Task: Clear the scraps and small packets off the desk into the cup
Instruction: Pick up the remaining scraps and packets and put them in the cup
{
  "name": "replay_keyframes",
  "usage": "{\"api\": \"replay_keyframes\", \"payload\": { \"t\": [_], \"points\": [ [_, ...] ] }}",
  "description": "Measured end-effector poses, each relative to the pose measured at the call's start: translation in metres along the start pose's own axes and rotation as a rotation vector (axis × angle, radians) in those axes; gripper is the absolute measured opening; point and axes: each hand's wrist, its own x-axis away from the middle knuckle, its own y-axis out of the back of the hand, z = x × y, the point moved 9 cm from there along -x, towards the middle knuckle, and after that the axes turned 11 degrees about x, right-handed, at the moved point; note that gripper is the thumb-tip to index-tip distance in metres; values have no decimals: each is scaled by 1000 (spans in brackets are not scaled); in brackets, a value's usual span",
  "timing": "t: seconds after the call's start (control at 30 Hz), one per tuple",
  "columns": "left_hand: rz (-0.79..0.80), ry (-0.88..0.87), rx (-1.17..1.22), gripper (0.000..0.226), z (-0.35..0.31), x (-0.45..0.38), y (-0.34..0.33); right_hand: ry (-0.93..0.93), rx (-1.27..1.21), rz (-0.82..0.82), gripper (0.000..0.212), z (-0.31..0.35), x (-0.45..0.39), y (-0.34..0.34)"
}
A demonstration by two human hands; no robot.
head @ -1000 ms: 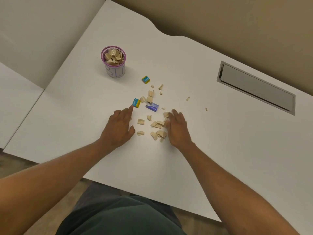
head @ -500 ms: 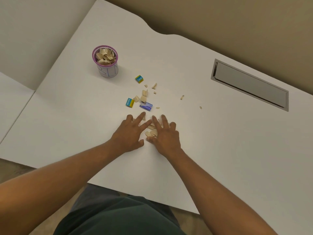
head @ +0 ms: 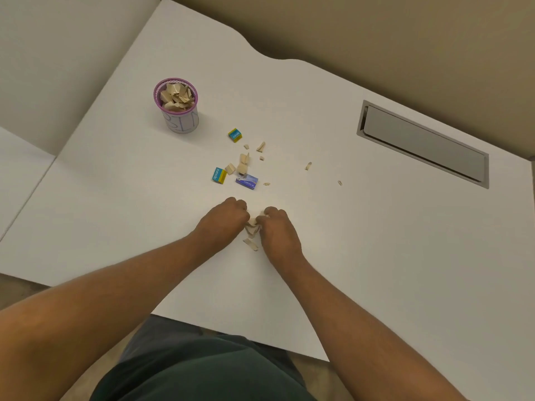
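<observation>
**While both fists close, a clump of scraps sits pinched between them**

With fingers curled under, the left hand (head: 224, 219) and the right hand (head: 276, 231) press knuckle to knuckle on the white desk (head: 376, 256), near its front edge. Both are closed almost to fists, and the gathered scraps (head: 251, 227) show as a tan clump squeezed in the narrow gap between them, touching both sets of fingers. How much each hand holds inside its curl cannot be told. One loose scrap (head: 250, 244) lies flat on the desk just below the clump, beside the right hand.

Farther up the desk, the rest lies scattered: a blue packet (head: 247, 181), a blue-and-yellow packet (head: 219, 175) to its left, and a second blue-and-yellow packet (head: 234, 135) nearer the cup, with tan bits (head: 242, 164) among them and two small pieces off to the right. The cup (head: 181, 118), purple-rimmed and upright, stands well apart at the upper left, already heaped with scraps. A metal-framed slot (head: 422, 143) is set into the desk at the far right.
</observation>
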Motion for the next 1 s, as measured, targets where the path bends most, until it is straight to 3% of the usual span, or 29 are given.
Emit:
{"api": "replay_keyframes", "payload": {
  "t": [0.2, 0.33, 0.47, 0.6, 0.73, 0.87, 1.0],
  "points": [
    [-265, 232, 556, 24, 37, 15, 31, -25, -74, -11, 31, -11, -3, -1],
    [-422, 282, 772, 18, 58, 35, 60, -68, -111, -17, 34, -13, -2, -5],
    [-628, 315, 885, 12, 88, 42, 126, -77, -151, -4, 36, -13, -3, -7],
    [-789, 375, 788, 12, 130, 34, 215, -88, -157, -20, 36, -14, -3, -9],
    [-674, 482, 667, 19, 163, 1, 265, -101, -143, -27, 33, -14, -3, -12],
    [-461, 492, 466, 27, 168, -29, 271, -118, -135, -24, 35, -16, -3, -14],
    [-408, 496, 377, 32, 170, -38, 269, -115, -152, -25, 34, -16, -4, -14]
  ]
}}
